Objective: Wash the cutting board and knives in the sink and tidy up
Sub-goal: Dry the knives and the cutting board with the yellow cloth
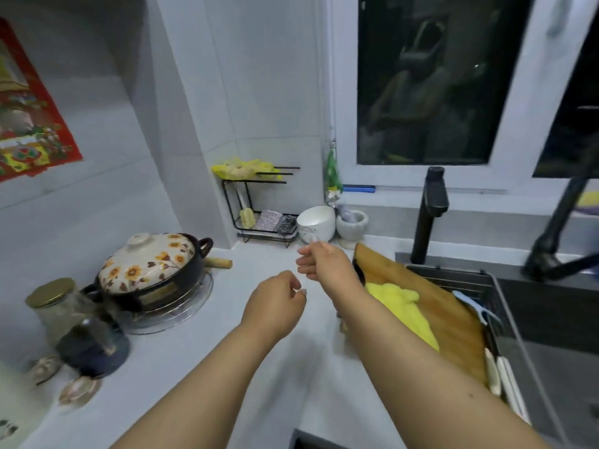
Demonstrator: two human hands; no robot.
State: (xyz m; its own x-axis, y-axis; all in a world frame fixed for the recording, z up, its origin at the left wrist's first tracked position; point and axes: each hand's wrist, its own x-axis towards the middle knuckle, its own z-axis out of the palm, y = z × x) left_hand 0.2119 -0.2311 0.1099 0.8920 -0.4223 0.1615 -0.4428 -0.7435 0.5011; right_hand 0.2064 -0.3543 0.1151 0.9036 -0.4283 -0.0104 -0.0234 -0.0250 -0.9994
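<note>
A wooden cutting board (450,312) lies on the counter along the left edge of the dark sink (557,322), with a yellow cloth (402,303) spread over it. Two white knife handles (500,372) show at the board's near right edge, over the sink rim; their blades are hidden. My right hand (319,262) hovers over the counter beyond the board's far end, fingers curled shut, and my forearm crosses the board. To its left, my left hand (278,304) is held in a loose fist above the white counter, with nothing visible in it.
A flowered clay pot (152,264) sits on a glass lid at the left, beside a jar (53,306) and a dark grinder (94,345). At the back stand a wire rack (259,218), a white bowl (316,222) and a mortar (351,226). Two black faucets (431,215) rise behind the sink.
</note>
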